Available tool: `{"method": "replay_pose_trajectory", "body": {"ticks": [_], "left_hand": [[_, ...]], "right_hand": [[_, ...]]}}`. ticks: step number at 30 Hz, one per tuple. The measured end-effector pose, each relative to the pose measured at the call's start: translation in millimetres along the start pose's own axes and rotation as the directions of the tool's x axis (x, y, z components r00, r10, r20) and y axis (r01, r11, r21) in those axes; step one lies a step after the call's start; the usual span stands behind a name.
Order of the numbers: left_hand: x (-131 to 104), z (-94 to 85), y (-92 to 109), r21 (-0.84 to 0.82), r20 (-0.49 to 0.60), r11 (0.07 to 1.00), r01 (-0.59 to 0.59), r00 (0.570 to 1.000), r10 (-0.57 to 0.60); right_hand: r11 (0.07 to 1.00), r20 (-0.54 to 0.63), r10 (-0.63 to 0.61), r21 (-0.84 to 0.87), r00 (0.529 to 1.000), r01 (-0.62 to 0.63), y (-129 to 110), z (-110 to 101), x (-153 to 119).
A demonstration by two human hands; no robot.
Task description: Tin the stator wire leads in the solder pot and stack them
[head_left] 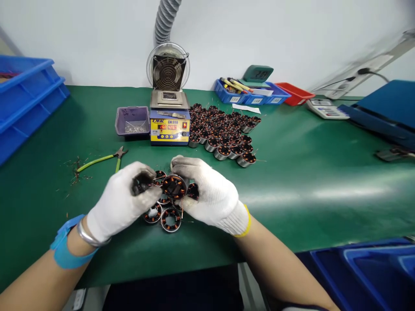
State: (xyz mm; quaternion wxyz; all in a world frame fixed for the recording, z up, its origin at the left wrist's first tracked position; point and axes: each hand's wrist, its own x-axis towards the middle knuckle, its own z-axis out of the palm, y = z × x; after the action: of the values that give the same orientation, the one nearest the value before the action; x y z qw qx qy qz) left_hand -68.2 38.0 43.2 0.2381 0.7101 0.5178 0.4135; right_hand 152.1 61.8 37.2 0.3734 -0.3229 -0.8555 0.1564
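My right hand [210,190], in a white knitted glove, grips a motor stator [174,187], a metal ring with black inner parts and copper windings, tilted toward me. My left hand [119,198], in a white glove with darkened fingertips, is closed just left of this stator. Its thumb and fingers pinch a thin copper wire lead at the stator's edge. The dark area inside the left hand's curl is too unclear to make out. Several more stators [170,220] lie on the green table below and around the hands, some partly hidden by them.
Behind the hands stands a yellow-and-blue solder pot [170,131] with a fan above. Left of it are a purple bin [132,123] and green-handled cutters [103,160] with wire scraps. Rows of stators [223,134] fill its right. Blue trays [256,97] stand by the wall.
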Motion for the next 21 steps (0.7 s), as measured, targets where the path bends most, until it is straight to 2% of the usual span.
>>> {"method": "replay_pose_trajectory", "body": {"ticks": [2,4,6,8,11,13,14,17,21], "left_hand": [[-1.7,5.2,3.0,-0.109,0.118,0.986,0.129,0.986,-0.116],[-4.7,6.7,6.8,-0.230,0.128,0.959,0.164,0.982,-0.137],[-6.5,4.7,8.8,-0.349,0.039,0.927,0.135,0.991,-0.130],[-4.4,1.6,5.1,-0.477,-0.127,0.875,0.083,0.979,-0.162],[7.3,1.3,-16.0,-0.594,-0.330,0.801,0.068,0.888,-0.320],[17.7,5.4,-37.1,-0.574,-0.360,0.806,0.147,0.838,-0.409],[22.5,8.4,-47.7,-0.537,-0.354,0.819,0.201,0.828,-0.435],[32.1,17.0,-71.4,-0.434,-0.272,0.838,0.330,0.839,-0.472],[35.3,21.5,-79.2,-0.247,-0.164,0.886,0.393,0.884,-0.438]], "right_hand": [[1.000,0.031,0.008,0.007,1.000,-0.008,-2.5,-0.1,-0.8],[0.999,0.030,0.021,0.025,0.999,-0.021,-6.3,-1.9,-2.2],[0.997,0.011,0.072,0.027,0.997,-0.072,-9.0,-5.8,-3.3],[0.980,-0.002,0.197,-0.010,0.980,-0.197,-7.2,-11.0,-2.8],[0.896,-0.005,0.442,-0.048,0.897,-0.442,7.5,-18.6,2.2],[0.827,0.027,0.563,-0.028,0.826,-0.562,23.0,-22.0,6.5],[0.795,0.059,0.606,-0.013,0.793,-0.606,30.8,-22.9,8.4],[0.740,0.148,0.669,-0.048,0.728,-0.671,49.3,-22.4,11.9],[0.726,0.194,0.688,-0.206,0.700,-0.656,58.2,-19.4,13.0]]}}
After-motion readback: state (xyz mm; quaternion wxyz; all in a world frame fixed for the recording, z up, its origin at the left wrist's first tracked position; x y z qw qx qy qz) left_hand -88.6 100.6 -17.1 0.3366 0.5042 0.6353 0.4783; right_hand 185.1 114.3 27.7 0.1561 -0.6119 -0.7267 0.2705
